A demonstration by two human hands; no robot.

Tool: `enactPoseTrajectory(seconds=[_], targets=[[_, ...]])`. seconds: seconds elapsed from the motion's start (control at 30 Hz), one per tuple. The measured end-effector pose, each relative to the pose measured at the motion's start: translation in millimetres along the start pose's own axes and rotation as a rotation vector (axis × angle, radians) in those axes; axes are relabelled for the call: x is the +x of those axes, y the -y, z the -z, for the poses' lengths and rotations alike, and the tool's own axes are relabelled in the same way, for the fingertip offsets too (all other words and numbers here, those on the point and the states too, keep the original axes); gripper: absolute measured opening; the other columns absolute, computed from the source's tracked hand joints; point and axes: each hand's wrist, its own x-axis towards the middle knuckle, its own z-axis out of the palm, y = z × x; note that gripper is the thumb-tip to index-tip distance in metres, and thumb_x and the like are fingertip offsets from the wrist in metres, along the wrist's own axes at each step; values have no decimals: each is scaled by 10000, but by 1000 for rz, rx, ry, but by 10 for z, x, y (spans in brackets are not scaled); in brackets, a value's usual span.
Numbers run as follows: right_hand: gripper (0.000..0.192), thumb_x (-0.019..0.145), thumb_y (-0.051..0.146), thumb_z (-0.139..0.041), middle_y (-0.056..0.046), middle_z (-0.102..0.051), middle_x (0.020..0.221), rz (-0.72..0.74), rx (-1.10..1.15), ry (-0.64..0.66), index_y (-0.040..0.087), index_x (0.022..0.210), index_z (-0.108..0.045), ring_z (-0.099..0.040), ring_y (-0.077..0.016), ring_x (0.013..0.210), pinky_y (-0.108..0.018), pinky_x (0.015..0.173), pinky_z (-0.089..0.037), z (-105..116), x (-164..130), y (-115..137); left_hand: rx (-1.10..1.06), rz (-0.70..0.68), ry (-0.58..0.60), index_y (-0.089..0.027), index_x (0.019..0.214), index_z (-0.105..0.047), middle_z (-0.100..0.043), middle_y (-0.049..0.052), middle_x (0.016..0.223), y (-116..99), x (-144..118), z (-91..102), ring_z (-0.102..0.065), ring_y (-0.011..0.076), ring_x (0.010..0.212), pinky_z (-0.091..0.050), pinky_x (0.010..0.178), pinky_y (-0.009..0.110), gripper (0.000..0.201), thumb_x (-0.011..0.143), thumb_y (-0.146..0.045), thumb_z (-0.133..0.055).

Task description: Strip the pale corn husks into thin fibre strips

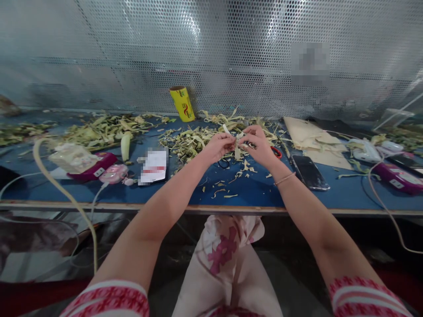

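Above the blue table [185,193], my left hand [217,148] and my right hand [258,144] meet, fingertips pinched together. Between them is a pale, dry-looking plant strip [237,152], its exact kind too small to tell. A white narrow end [226,129] sticks up beside my left fingertips. Behind and to the left of the hands lies a pile of dry greenish husks or leaves [187,143]. Small scraps [244,167] are scattered below the hands. A red loop handle [276,152] shows partly beside my right wrist, and a black loop [224,164] lies under my left hand.
A yellow cardboard tube [183,104] stands tilted against the perforated metal wall [214,53]. Leftward are a white card [153,166], a pink device [113,174] and a purple device [95,168] with cables. Rightward are a phone [309,172], cardboard [306,136] and another purple device [398,178].
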Motion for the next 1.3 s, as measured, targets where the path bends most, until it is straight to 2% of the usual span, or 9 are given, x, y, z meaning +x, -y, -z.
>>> enactPoseTrajectory(seconds=[0.1,0.17,0.27,0.43,0.6,0.9,1.07,1.13,1.3], targets=[[73,830,295,-617,-70,-539,1222,38,-61,29,254,800,-670,-465,-273,1191,-508,1058,-327,-5,6,0,36,-15,-27,-132,630,-564,-564,-17,528,10,-3,-20,-539,64,494,-465,575,212,149,701,-132,-695],[99,850,305,-591,-73,-583,1193,54,-44,44,252,813,-668,-492,-264,1182,-492,1060,-329,-14,13,-10,68,-44,-30,-130,612,-559,-556,-21,516,18,-4,-35,-534,63,487,-450,555,207,171,677,-139,-717],[122,865,315,-562,-75,-649,1039,16,23,23,241,833,-654,-569,-234,1039,-437,971,-413,-35,24,-19,106,-92,-39,-130,604,-556,-543,-31,515,32,-2,-45,-529,64,489,-445,554,212,191,648,-147,-742],[97,819,301,-580,-56,-658,856,-223,118,-11,212,822,-619,-590,-194,778,-354,735,-477,-57,39,17,177,-156,1,-126,651,-604,-549,-27,552,43,-14,-47,-524,64,526,-447,580,225,161,640,-176,-756],[71,768,274,-591,-21,-619,738,-319,174,-36,205,784,-582,-557,-165,680,-326,672,-451,-66,45,15,254,-152,60,-123,669,-628,-557,-10,554,62,-26,-53,-512,74,551,-429,593,234,183,636,-238,-766],[195,779,385,-589,-7,-574,618,-394,207,8,206,714,-541,-538,-155,586,-312,592,-447,-94,28,-15,597,-269,24,-143,638,-593,-552,-1,571,38,-92,-74,-462,81,531,-356,553,230,256,682,-352,-734],[120,749,322,-575,-39,-609,812,-327,141,-65,206,774,-593,-548,-170,736,-326,703,-467,-112,55,-134,478,-257,32,-149,633,-574,-532,-13,558,75,-51,-48,-480,87,551,-397,592,236,250,678,-354,-708],[127,746,280,-553,-46,-613,874,-320,128,-18,201,819,-622,-544,-175,789,-342,770,-457,-116,58,-166,424,-246,47,-150,643,-576,-536,-12,565,90,-32,-34,-494,88,563,-412,610,239,231,688,-346,-690],[143,777,293,-511,8,-516,667,-376,135,165,183,711,-574,-466,-145,674,-312,697,-397,-120,42,-152,412,-245,47,-154,617,-559,-522,-16,547,93,-19,-11,-470,80,541,-388,589,235,217,717,-319,-659]])
